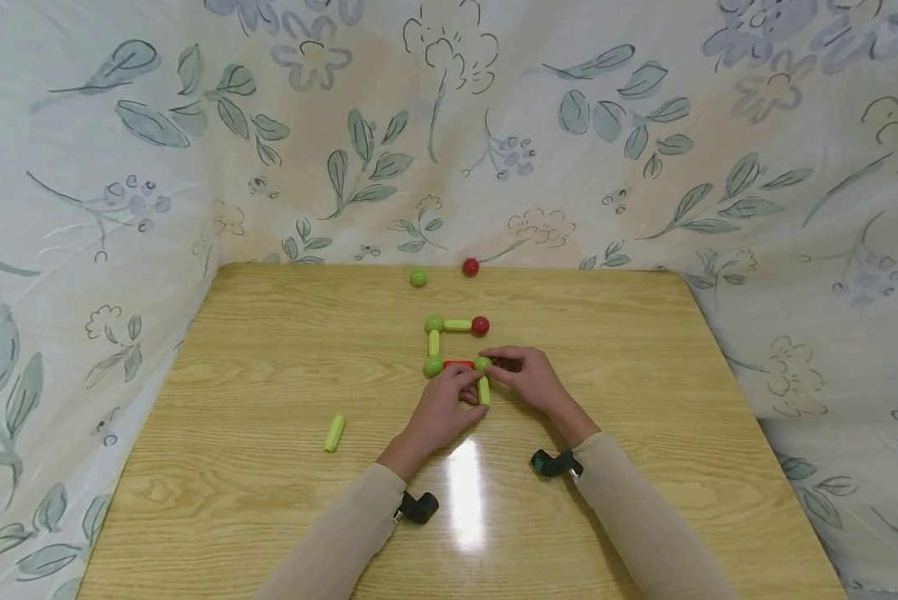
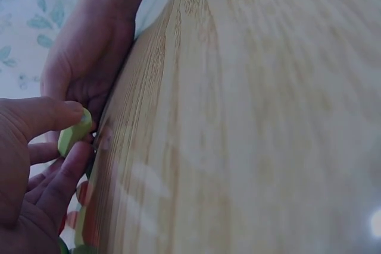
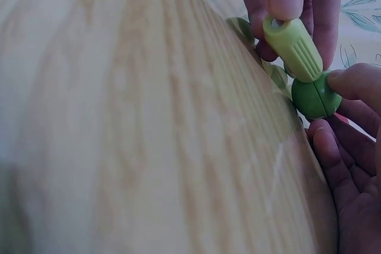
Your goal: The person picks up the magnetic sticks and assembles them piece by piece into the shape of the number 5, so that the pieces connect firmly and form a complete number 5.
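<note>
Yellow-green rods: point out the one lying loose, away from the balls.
The loose rod on the table, left of the left hand. It lies apart; the other three yellow-green rods each touch a green ball.

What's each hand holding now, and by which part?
The left hand holds a yellow stick by the end away from its green ball; the right hand holds that ball by its right side.

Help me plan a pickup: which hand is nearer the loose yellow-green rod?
Left. The left hand is apart from the loose yellow-green rod, to its right and slightly farther forward; the right hand is farther right still.
</note>
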Motion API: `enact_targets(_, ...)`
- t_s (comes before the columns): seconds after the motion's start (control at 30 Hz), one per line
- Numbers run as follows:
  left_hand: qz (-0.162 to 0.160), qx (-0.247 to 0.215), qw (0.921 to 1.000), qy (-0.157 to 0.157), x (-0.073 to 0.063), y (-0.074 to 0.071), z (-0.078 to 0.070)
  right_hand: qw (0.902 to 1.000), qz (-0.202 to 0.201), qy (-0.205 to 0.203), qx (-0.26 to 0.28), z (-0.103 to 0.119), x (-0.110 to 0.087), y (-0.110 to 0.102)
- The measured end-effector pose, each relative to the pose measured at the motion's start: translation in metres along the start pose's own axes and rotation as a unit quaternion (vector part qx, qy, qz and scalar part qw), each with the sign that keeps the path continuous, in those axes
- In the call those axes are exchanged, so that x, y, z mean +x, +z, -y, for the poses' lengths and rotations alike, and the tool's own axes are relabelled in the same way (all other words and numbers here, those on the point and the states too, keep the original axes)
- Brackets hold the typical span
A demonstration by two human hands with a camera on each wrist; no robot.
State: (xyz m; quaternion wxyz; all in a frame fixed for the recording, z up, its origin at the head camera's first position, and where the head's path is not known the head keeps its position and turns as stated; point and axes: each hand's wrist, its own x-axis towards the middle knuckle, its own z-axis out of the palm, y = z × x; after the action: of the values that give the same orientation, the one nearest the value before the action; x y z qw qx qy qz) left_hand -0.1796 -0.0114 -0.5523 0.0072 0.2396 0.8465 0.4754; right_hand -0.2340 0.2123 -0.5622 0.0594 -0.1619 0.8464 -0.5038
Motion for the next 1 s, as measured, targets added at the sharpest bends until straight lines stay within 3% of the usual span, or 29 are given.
enact_targets(0.27, 0.0, -0.003, 1.0, -0.001, 0.001, 0.001, 0.001, 1.0, -0.001, 0.001, 0.001, 0.001, 0.001, 0.0)
enact_targets(0.43, -0.004, 0.008, 0.9999, 0.014, 0.001, 0.001, 0.0, 1.0, -0.002, 0.002, 0.001, 0.001, 0.0, 0.0)
enact_targets(0.5, -0.001, 0.029, 0.9994, 0.021, 0.001, 0.002, -0.001, 1.0, -0.002, 0.004, 0.0, 0.001, 0.0, 0.0)
enact_targets(0.6, 0.028, 0.077, 0.9964, 0.022, 0.001, 0.002, -0.004, 1.0, -0.002, 0.005, 0.0, 0.0, 0.001, -0.001)
enact_targets(0.77, 0.097, 0.165, 0.981, 0.031, 0.005, 0.002, -0.017, 1.0, -0.003, 0.006, -0.001, 0.0, 0.0, -0.003)
enact_targets(0.9, 0.093, 0.196, 0.9754, 0.037, 0.008, 0.004, -0.018, 1.0, -0.002, 0.002, -0.001, -0.001, 0.0, 0.0)
enact_targets(1.0, 0.074, 0.186, 0.9791, 0.035, 0.008, 0.003, -0.017, 1.0, -0.002, 0.002, -0.001, 0.0, 0.0, 0.0)
